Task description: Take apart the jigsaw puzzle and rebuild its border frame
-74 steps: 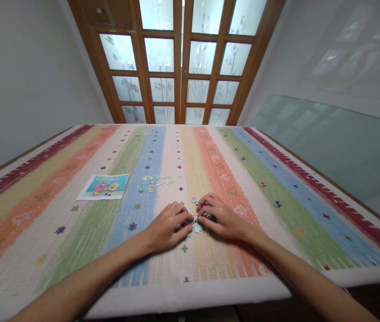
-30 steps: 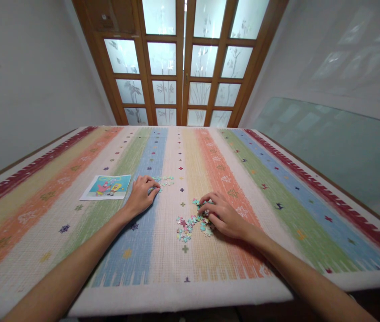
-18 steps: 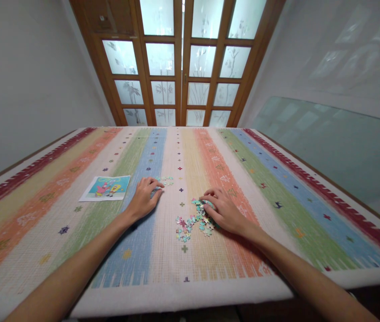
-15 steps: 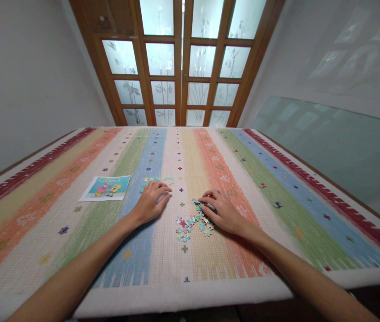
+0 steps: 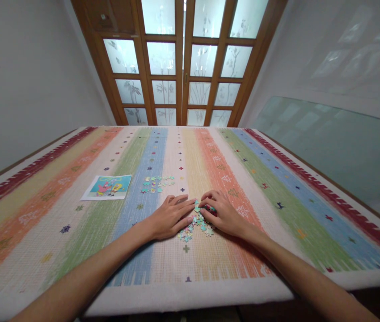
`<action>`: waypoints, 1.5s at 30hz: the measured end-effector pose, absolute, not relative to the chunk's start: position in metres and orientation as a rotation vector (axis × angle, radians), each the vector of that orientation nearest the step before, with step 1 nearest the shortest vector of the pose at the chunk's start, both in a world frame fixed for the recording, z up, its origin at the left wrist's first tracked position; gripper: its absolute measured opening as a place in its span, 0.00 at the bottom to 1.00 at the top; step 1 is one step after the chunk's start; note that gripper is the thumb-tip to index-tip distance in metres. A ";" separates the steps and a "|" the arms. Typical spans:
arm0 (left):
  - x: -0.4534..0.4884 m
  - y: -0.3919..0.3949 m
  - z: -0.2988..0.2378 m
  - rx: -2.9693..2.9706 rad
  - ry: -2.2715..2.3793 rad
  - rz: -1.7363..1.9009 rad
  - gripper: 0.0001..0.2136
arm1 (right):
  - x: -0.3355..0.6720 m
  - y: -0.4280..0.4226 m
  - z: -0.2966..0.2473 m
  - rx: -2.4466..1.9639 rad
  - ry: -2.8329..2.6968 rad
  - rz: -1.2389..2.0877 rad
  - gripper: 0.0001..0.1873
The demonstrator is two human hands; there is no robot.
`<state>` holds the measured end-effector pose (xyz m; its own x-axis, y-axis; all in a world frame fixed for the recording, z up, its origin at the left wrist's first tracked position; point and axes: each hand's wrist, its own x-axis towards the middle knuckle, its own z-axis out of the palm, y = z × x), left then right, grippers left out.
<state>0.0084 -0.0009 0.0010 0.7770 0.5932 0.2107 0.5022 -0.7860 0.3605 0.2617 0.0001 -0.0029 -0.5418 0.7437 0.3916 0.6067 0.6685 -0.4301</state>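
Pieces of a jigsaw, mostly pale turquoise with touches of pink, yellow and white, lie in a loose pile point(image 5: 199, 220) on a striped tablecloth point(image 5: 163, 268). Some seem to overlap, and prints on single pieces are too small to read. Beyond the pile and to its left are the set-out rows point(image 5: 153, 184), three in number, the nearest being the shortest. Farther left of the pile lies a picture card point(image 5: 107, 188) showing cartoon figures. Far beyond the pile are wooden doors point(image 5: 179, 67) with frosted panes.

The left hand point(image 5: 171, 218) reaches the pile's left edge, thumb well apart from its extended fingers. The right hand point(image 5: 221, 212) curls over the pile's right side, hiding part of it; whether it pinches a piece, I cannot tell.

A second ago the left hand covered part of the rows; now it is back at the pile. The nearest row extends farther right than in the earliest frame.
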 end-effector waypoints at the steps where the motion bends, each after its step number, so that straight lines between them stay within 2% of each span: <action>1: 0.009 -0.001 0.002 2.684 0.840 0.470 0.18 | 0.262 0.000 -0.003 -1.047 -2.326 0.331 0.04; 9: 0.010 -0.006 0.008 2.560 0.861 0.620 0.12 | 0.262 -0.001 0.004 -1.047 -2.333 0.426 0.06; 20: 0.020 -0.010 0.007 2.568 0.920 0.588 0.13 | 0.264 -0.001 0.004 -1.040 -2.301 0.421 0.11; 32: 0.028 -0.011 0.002 2.409 0.970 0.684 0.05 | 0.265 0.001 0.001 -1.043 -2.296 0.430 0.11; 40: 0.029 -0.014 -0.001 2.401 0.992 0.677 0.07 | 0.266 0.000 0.001 -1.037 -2.305 0.408 0.11; 45: 0.030 -0.016 -0.003 2.380 0.971 0.706 0.04 | 0.266 0.000 0.002 -1.035 -2.306 0.407 0.11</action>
